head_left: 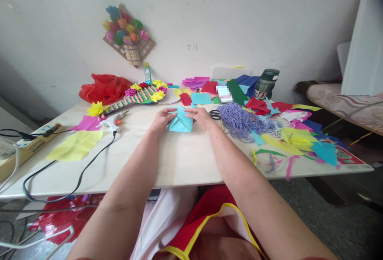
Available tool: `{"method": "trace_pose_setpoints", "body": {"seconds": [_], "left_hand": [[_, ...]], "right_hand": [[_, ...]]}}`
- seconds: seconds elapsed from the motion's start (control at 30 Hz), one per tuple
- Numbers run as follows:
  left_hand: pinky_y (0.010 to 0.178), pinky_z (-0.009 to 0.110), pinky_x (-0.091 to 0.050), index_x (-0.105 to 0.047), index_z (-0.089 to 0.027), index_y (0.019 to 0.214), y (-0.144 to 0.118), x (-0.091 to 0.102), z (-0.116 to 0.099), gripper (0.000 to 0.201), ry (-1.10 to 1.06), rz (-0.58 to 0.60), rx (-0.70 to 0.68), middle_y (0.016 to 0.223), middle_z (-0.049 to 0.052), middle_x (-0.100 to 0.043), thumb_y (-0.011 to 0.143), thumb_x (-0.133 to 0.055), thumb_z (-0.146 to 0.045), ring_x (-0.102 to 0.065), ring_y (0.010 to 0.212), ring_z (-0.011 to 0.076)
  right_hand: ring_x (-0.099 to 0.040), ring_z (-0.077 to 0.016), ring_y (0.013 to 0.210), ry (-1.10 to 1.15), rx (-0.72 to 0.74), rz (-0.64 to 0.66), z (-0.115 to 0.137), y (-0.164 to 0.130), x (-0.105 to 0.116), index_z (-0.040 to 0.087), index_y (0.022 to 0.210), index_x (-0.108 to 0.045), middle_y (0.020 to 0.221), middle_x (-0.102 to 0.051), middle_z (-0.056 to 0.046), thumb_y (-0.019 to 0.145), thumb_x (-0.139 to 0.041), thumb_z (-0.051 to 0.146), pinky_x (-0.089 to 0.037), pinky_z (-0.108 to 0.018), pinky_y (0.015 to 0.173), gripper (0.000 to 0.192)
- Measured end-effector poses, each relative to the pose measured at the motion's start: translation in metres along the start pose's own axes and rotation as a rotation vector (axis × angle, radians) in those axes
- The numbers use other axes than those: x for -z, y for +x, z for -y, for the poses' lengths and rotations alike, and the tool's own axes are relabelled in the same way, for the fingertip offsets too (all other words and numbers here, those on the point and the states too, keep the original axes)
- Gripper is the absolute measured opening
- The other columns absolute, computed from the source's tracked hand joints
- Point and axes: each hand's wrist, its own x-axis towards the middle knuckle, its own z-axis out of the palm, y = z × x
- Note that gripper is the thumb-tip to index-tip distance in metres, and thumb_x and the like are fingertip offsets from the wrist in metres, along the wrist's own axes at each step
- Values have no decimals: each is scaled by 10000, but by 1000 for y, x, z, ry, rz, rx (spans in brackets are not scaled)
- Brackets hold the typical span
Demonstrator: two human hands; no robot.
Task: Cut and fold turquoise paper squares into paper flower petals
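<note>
Both your hands are on the blue paper (pixel 181 121), which lies part-folded on the table (pixel 185 160) straight ahead of you. Left hand (pixel 163 118) pins its left edge, fingers curled over the top flap; right hand (pixel 201 117) pinches the upper right edge, fingertips narrow on the sheet. Neither hand is lifted clear.

Risks, as I judge them:
- The sheet is thin and the tabletop looks smooth. Press harder with one hand than the other and the paper may slide, leaving the crease crooked.
- The pinch sits near the edge. Pull outward and the flap may tear or spring open.
- Scissors (pixel 214 113) lie just right of your right hand, a purple cord heap (pixel 239 119) beyond them. A wide sweep of that wrist could snag either.
- The glue gun (pixel 114 121) rests well left of your left hand, its cable (pixel 83 172) trailing to the near edge. Your elbow could catch it.
</note>
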Motion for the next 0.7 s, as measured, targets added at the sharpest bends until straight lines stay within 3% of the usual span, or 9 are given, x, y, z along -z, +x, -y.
{"method": "trace_pose_setpoints", "body": {"seconds": [0.23,0.47,0.57,0.7], "left_hand": [[408,186,-275,-628,-131,832,2,1,3,384,6,83,50,551,-33,-531,551,-755,-359,-424,436,45],[394,190,-236,-562,-145,645,0,-1,1,316,50,44,61,484,-58,-467,520,-763,-354,-349,399,33],[398,189,-243,-561,-149,652,-1,-1,-1,318,48,60,69,484,-59,-467,521,-763,-356,-356,402,37],[409,183,-265,-557,-149,665,-2,-2,-1,323,45,81,71,506,-54,-480,531,-761,-360,-382,417,38]], "right_hand": [[-499,-82,500,-63,29,-25,-2,2,-1,143,914,-689,593,-622,3,638,-663,193,-425,-204,451,283],[-489,-83,495,-93,13,0,-1,1,-1,148,873,-684,572,-595,18,628,-676,233,-430,-219,462,259],[-489,-93,489,-126,22,18,1,-2,-1,140,774,-674,571,-582,10,658,-660,342,-419,-229,456,234],[-424,-89,430,-174,41,14,2,-5,-1,165,540,-570,446,-461,29,674,-621,474,-356,-218,416,340]]}}
